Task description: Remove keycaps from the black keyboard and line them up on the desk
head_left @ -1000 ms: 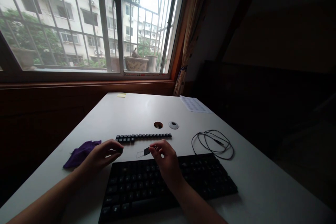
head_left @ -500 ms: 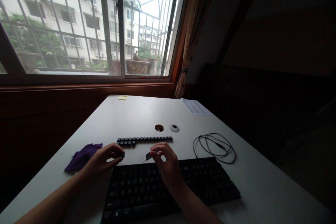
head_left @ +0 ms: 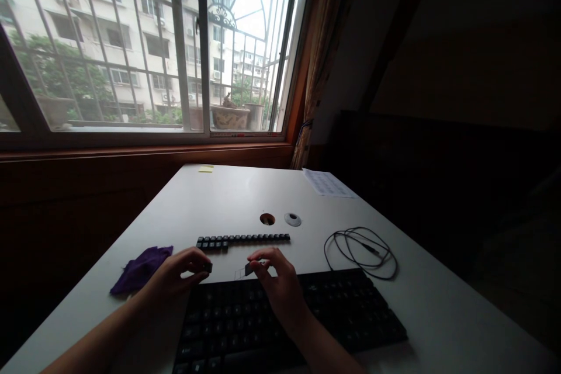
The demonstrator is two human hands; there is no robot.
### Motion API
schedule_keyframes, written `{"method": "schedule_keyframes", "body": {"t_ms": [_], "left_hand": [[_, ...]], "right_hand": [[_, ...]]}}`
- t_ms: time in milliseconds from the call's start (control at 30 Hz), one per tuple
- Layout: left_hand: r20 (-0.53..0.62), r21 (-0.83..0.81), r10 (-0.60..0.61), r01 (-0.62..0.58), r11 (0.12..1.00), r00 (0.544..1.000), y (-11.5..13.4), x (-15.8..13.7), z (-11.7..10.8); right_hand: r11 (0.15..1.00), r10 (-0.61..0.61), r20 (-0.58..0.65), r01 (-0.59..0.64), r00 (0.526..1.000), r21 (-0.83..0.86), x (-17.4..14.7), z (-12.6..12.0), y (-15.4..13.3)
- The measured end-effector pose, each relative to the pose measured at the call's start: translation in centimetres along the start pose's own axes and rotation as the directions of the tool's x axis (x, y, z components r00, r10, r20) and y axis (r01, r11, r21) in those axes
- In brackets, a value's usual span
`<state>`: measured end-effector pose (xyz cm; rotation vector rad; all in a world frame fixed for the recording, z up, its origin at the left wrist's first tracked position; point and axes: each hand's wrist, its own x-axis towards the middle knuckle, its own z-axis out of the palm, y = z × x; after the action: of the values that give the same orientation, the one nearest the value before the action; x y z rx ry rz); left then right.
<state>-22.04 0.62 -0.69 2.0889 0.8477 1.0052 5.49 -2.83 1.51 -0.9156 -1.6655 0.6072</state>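
Between thumb and fingertips, my left hand [head_left: 186, 269] pinches a small black keycap [head_left: 207, 267] above the keyboard's upper left edge. My right hand [head_left: 278, 274] grips a keycap puller [head_left: 248, 269] by its dark handle, its thin wire loops pointing left toward the keycap. A gap separates the two hands. Under them lies the black keyboard [head_left: 350, 307], partly covered by my right hand and forearm. Beyond the hands, loose keycaps [head_left: 258, 238] stand in a long row, with a shorter row in front at the left.
A crumpled purple cloth [head_left: 142, 269] lies beside my left forearm. To the right is a coiled black cable [head_left: 359, 251]. A cable hole [head_left: 267, 219] and its round cover [head_left: 293, 220] sit mid-table. Printed paper [head_left: 328, 183] and yellow sticky notes [head_left: 205, 169] lie toward the far edge.
The view has tilted up slightly, so the scene sits lower. My left thumb and fingers have come closer together around the keycap; the right hand still grips the puller.
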Motion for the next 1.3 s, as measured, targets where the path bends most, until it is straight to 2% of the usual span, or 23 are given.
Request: {"method": "schedule_keyframes", "body": {"t_ms": [367,1000,1300], "left_hand": [[-0.003,0.043,-0.006,0.006,0.999,1.000,-0.5,-0.2,0.2],[0.013,0.139,0.021,-0.023,0.990,1.000,-0.4,-0.2,0.3],[0.014,0.168,0.004,-0.006,0.986,1.000,0.0,-0.1,0.6]], "right_hand": [[1.000,-0.023,0.061,0.023,0.998,0.002,0.1,-0.2,-0.7],[1.000,-0.007,0.073,0.006,0.997,0.017,0.1,0.0,-1.1],[0.996,0.046,0.119,-0.037,0.992,-0.082,0.3,0.0,-0.6]]}}
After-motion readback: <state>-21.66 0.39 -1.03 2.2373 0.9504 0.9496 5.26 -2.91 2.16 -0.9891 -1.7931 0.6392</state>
